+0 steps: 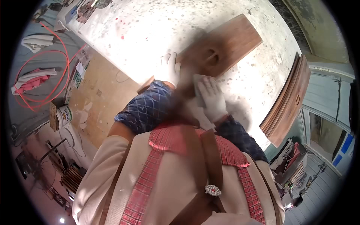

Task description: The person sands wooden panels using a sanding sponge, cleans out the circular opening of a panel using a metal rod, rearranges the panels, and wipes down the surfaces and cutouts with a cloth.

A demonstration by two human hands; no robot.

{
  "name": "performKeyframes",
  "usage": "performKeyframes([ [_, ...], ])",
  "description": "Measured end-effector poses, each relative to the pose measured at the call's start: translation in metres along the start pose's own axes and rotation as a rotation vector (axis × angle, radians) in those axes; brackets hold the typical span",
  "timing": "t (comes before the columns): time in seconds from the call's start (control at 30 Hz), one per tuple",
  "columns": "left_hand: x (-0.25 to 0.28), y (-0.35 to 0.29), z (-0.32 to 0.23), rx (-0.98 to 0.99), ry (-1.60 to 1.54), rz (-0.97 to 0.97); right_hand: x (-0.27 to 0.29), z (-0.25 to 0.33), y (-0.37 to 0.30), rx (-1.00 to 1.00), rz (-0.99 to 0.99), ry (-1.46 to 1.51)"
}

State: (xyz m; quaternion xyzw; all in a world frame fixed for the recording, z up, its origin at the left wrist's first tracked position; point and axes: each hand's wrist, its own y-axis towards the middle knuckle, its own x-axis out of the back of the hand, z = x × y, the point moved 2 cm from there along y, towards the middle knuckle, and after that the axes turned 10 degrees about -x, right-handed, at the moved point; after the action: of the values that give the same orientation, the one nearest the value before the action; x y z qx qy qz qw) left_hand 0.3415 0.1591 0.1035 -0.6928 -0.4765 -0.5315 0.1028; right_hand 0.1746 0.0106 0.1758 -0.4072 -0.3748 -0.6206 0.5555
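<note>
A brown wooden board with an oval cut-out lies slantwise on a pale, paint-spotted table. Its near end is dark and blurred. At the board's left edge is my left hand, in a white glove, its bent fingers and thumb against the wood. My right hand, also gloved, is closed on a flat grey-green pad beside the board's near right side. The pad looks like sandpaper, but its underside is hidden. Dark blue patterned sleeve covers cover both forearms.
Several similar boards are stacked at the table's right edge. A small wooden piece sits by my left forearm. Rags lie at the far left corner. Left of the table are a red hose and a white bucket.
</note>
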Motion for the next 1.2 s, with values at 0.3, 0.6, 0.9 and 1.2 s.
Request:
performKeyframes([
  [0.3, 0.005, 0.006, -0.013, -0.033, 0.082, 0.156, 0.016, -0.199, 0.100, -0.161, -0.146, -0.321],
  [0.6, 0.003, 0.012, -0.017, 0.027, 0.074, 0.232, 0.023, -0.122, 0.202, 0.244, -0.110, 0.119],
  [0.9, 0.001, 0.025, -0.027, -0.051, 0.119, 0.140, 0.051, -0.294, 0.283, -0.129, -0.186, -0.399],
  [1.2, -0.002, 0.021, -0.018, 0.019, 0.120, 0.252, -0.033, -0.060, 0.172, 0.363, -0.080, -0.185],
])
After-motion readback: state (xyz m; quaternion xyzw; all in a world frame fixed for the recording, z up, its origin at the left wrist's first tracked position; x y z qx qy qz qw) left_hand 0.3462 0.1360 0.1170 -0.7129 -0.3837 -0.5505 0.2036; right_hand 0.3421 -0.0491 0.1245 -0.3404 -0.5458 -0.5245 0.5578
